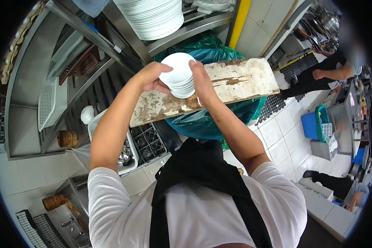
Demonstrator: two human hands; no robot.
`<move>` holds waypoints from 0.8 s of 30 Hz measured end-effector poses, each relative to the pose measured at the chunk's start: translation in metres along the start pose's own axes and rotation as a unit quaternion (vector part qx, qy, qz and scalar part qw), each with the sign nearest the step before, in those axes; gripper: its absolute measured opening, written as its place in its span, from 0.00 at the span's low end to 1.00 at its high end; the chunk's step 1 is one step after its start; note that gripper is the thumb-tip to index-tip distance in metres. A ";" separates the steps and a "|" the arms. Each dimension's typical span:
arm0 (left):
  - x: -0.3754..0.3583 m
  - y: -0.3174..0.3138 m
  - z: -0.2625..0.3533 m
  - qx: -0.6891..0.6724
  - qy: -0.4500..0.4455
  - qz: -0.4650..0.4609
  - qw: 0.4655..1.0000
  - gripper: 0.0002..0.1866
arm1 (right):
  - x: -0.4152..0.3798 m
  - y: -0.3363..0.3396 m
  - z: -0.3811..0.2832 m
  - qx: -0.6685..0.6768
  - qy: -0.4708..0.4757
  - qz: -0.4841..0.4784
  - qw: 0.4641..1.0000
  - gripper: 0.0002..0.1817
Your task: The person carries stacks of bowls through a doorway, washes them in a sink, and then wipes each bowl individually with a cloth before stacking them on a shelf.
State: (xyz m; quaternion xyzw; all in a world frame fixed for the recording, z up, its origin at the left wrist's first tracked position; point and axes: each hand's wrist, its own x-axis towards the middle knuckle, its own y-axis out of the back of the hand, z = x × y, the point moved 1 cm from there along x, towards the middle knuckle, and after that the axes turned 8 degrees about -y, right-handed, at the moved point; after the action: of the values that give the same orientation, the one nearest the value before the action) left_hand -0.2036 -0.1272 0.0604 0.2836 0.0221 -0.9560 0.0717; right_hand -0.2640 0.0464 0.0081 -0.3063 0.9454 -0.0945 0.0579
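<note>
Between my two hands is a stack of small white saucers (178, 74), tilted so the top one faces up and the rims show below. My left hand (154, 77) grips the stack's left side, thumb over the top rim. On the right side, my right hand (201, 82) is closed round it, its thumb at the upper edge. Just beneath the stack lies a worn wooden plank (239, 80) with peeling white paint. It rests across a bin (198, 126) lined with green plastic.
A tall stack of white plates (151, 18) stands on the metal shelf ahead. Left are a white perforated basket (53, 103) and a black glass rack (148, 142). Two people work at the right, one near a blue crate (313, 125). A yellow pole (240, 25) rises behind the plank.
</note>
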 end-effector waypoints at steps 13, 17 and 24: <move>0.015 0.014 -0.003 -0.066 -0.045 -0.013 0.997 0.30 | 0.012 0.003 0.004 -0.078 -0.008 0.007 0.997 0.33; 0.025 0.024 -0.014 -0.045 -0.031 -0.051 0.997 0.30 | -0.001 -0.002 -0.011 -0.175 0.033 0.038 0.983 0.33; 0.000 0.023 0.005 0.091 -0.128 0.081 0.984 0.40 | 0.012 0.024 0.011 -0.063 0.015 -0.004 0.998 0.34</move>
State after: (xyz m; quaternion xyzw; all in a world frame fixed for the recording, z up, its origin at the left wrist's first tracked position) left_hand -0.2027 -0.1499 0.0650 0.1650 -0.0975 -0.9735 0.1247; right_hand -0.2857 0.0565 -0.0086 -0.3116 0.9491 -0.0391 0.0242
